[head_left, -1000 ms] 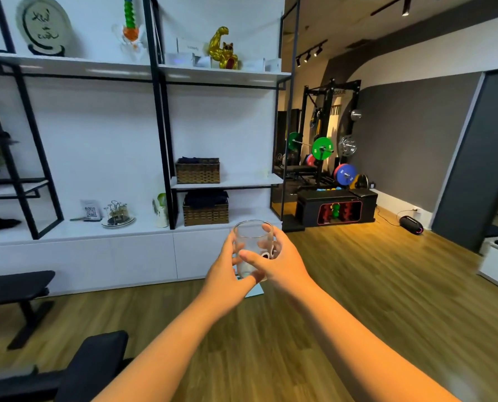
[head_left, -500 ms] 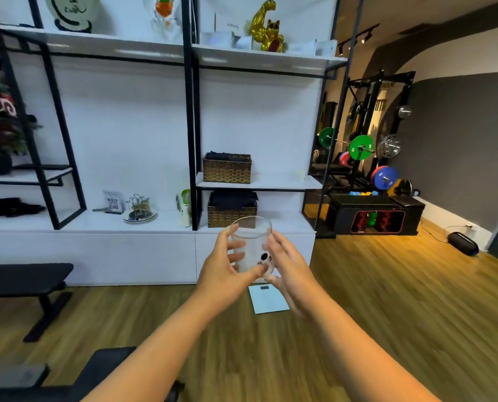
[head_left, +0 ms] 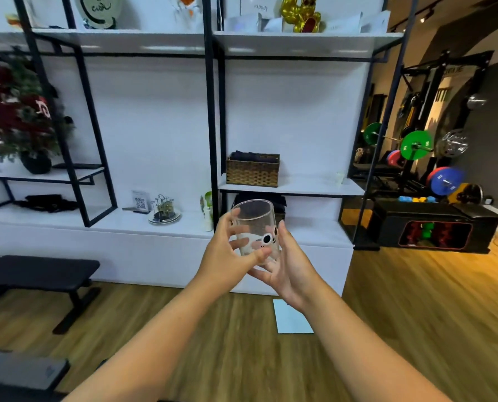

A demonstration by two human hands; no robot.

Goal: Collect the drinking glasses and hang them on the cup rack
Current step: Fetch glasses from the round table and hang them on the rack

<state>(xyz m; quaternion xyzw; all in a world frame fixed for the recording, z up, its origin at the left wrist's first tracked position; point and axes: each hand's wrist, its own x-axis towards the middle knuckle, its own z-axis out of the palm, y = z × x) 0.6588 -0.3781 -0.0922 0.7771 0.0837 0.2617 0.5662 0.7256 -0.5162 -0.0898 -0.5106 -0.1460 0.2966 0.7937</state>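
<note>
A clear drinking glass (head_left: 256,224) with a cartoon face printed on it stands upright in the air at the centre of the head view. My left hand (head_left: 227,262) grips it from the left, thumb across its lower front. My right hand (head_left: 288,268) lies under and beside its right side with fingers spread, touching its base. The cup rack (head_left: 163,208), a small metal stand on a round plate, sits on the low white shelf (head_left: 111,224) to the left, far beyond the glass.
A black shelving frame (head_left: 211,111) rises just behind the glass. A black bench (head_left: 39,271) stands at the left on the wood floor. A pale scale (head_left: 291,316) lies on the floor below my hands. Weight plates and a gym rack (head_left: 415,146) fill the right.
The view has swung left and closer to the shelves. My right hand has loosened from gripping the glass to spread fingers below it; the left hand keeps its hold.
</note>
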